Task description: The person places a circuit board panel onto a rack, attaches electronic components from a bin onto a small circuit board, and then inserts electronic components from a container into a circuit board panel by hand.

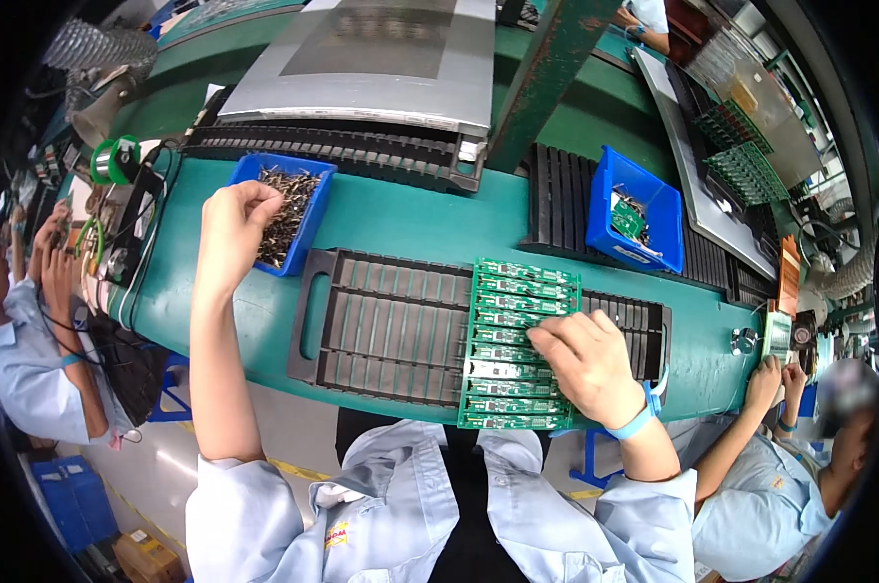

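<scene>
My left hand (233, 231) is over a blue bin (311, 225) heaped with small, thin-legged metallic parts (282, 238). Its thumb and fingers are pinched together at the heap; whatever lies between them is too small to make out. A panel of green circuit boards (493, 335), joined in several parallel strips, lies across a black slotted rack (304, 366) in front of me. My right hand (585, 364), with a blue band at the wrist, is over the panel's right side. Its fingertips are drawn together close to the board, hiding anything they pinch.
Another blue bin (665, 238) with green board pieces leans on black ribbed racks at the right. A green post (546, 87) rises beyond the table, beside a large grey panel (361, 58). A solder wire spool (115, 161) stands left. Co-workers sit on both sides.
</scene>
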A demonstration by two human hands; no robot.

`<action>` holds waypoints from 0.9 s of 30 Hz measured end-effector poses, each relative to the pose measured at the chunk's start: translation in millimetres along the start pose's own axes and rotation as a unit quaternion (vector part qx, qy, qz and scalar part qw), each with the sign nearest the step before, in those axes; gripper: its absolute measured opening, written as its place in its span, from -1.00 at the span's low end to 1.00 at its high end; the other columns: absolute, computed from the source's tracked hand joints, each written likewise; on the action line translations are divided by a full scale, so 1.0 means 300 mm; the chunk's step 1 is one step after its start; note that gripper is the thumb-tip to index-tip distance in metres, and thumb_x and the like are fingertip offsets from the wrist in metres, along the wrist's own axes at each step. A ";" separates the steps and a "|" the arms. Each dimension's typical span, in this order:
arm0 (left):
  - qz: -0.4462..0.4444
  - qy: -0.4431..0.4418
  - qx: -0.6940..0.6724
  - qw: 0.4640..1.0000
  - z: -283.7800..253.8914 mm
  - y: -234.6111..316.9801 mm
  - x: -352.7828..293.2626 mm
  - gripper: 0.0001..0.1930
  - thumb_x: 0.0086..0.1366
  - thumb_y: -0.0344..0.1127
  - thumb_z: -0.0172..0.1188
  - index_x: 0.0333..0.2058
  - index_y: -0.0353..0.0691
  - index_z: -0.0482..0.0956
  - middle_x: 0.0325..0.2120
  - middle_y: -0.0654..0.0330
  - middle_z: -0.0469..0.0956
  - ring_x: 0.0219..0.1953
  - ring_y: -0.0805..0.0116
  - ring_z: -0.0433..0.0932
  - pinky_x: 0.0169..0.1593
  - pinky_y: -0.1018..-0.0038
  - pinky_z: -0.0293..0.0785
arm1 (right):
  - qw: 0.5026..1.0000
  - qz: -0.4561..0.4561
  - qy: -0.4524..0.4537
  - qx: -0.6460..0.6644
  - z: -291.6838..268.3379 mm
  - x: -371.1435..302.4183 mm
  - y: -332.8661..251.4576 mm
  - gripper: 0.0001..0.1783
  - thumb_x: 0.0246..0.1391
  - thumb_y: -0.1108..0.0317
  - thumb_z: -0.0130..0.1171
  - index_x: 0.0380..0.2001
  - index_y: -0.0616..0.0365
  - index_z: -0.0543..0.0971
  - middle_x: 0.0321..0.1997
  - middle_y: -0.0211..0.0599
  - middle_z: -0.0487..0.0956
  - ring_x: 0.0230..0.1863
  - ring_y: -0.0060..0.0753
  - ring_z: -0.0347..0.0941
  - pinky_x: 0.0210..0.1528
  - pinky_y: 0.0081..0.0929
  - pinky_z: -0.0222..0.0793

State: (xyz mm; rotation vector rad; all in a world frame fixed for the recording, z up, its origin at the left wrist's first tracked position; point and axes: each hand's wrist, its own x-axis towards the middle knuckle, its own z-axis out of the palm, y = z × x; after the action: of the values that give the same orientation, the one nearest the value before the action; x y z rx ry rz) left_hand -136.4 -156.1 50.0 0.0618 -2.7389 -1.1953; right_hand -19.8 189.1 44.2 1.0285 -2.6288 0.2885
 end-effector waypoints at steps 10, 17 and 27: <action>-0.040 -0.008 -0.228 0.973 -0.020 -0.083 0.034 -0.94 0.14 -0.54 0.08 -0.41 -0.39 0.50 -0.58 0.19 0.49 -0.60 0.56 0.39 -0.51 0.73 0.30 | 0.997 0.030 0.064 0.041 0.018 0.018 -0.008 -0.77 -0.21 0.53 0.18 -0.36 0.18 0.50 -0.36 -0.37 0.48 -0.50 -0.45 0.31 -0.41 -0.57 0.16; -0.062 -0.169 -0.545 0.819 0.089 0.130 -0.123 -0.90 0.16 -0.46 0.14 -0.36 -0.37 0.51 -0.55 0.18 0.50 -0.58 0.56 0.39 -0.51 0.73 0.31 | 0.974 0.079 0.119 0.174 0.002 0.044 -0.023 -0.77 -0.19 0.58 0.21 -0.36 0.22 0.52 -0.40 -0.34 0.50 -0.52 -0.41 0.33 -0.42 -0.54 0.23; -0.201 -0.288 -0.715 0.604 0.348 0.309 -0.403 -0.87 0.23 -0.43 0.08 -0.29 -0.36 0.51 -0.45 0.19 0.48 -0.44 0.54 0.39 -0.33 0.66 0.34 | 0.861 0.205 0.197 0.422 0.039 0.117 -0.094 -0.77 -0.16 0.65 0.18 -0.32 0.30 0.55 -0.31 -0.21 0.52 -0.43 -0.46 0.38 -0.41 -0.65 0.32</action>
State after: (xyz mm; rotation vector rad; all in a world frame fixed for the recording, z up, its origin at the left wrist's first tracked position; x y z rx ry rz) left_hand -31.0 -5.2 33.0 0.1049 -1.1031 -3.5457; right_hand -27.2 143.2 47.5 0.4770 -2.2815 1.6621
